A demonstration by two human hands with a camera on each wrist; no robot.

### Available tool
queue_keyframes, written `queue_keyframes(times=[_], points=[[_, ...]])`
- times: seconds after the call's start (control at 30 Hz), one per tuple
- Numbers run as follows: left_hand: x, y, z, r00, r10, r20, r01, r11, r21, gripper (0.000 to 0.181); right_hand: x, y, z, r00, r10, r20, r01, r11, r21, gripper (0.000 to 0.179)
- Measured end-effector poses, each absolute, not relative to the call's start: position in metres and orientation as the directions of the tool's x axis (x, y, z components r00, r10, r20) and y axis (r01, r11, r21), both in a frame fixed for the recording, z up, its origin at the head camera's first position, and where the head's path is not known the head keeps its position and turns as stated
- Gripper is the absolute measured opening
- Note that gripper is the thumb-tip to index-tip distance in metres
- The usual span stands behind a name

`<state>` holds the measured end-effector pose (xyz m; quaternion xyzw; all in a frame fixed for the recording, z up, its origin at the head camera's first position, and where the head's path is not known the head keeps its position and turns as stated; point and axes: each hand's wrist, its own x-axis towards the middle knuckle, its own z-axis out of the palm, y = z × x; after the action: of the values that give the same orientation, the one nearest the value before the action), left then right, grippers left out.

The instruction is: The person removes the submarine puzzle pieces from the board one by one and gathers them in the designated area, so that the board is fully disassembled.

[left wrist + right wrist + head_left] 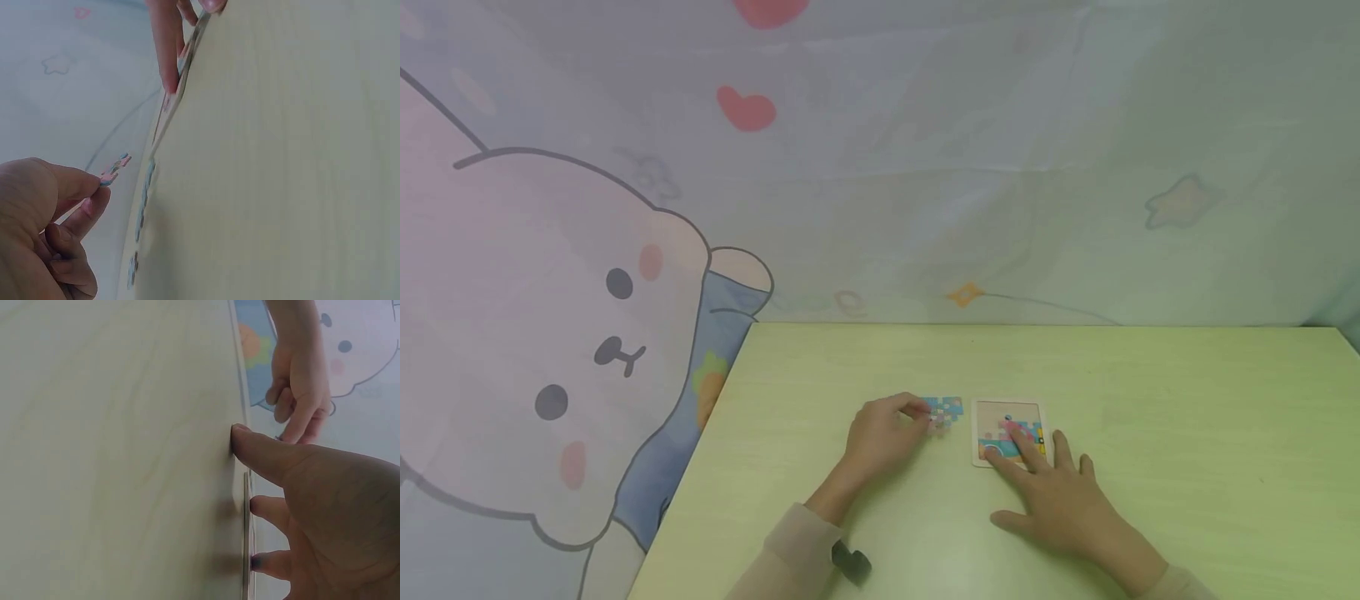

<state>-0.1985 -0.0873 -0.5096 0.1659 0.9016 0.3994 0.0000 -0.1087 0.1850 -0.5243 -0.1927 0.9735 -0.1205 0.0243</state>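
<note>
My left hand [887,435] pinches a small pink and blue jigsaw piece [115,170] between thumb and finger. In the left wrist view that piece is raised above the table. Just beyond the hand lies a cluster of loose jigsaw pieces [953,406], blue and pink, partly covered by the fingers. To the right is a square puzzle tray [974,433] with a pale rim, its lower part filled with coloured pieces and its upper part bare. My right hand [1060,500] is spread, with fingertips resting on the pieces in the tray and the thumb on the table.
The pale yellow-green table [1210,450] extends widely around both hands. Behind it hangs a printed cloth [910,167] with a large cartoon bear. A dark object [852,563] sits at the left sleeve's cuff.
</note>
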Motion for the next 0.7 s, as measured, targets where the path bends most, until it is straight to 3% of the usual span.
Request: queue_keyframes(times=[0.33,0.7], points=[[-0.198,-0.123,-0.514,-0.978,0.202,0.057,0.182,0.681,0.709,0.012,-0.11,0.184,-0.524,-0.925,-0.381,-0.006,-0.368,0.897,-0.243,0.077],[-0.202,-0.138,-0.521,-0.98,0.198,0.01,0.15,0.709,0.689,0.011,-0.11,0.186,-0.528,-0.925,-0.38,0.009,-0.37,0.897,-0.243,0.078]])
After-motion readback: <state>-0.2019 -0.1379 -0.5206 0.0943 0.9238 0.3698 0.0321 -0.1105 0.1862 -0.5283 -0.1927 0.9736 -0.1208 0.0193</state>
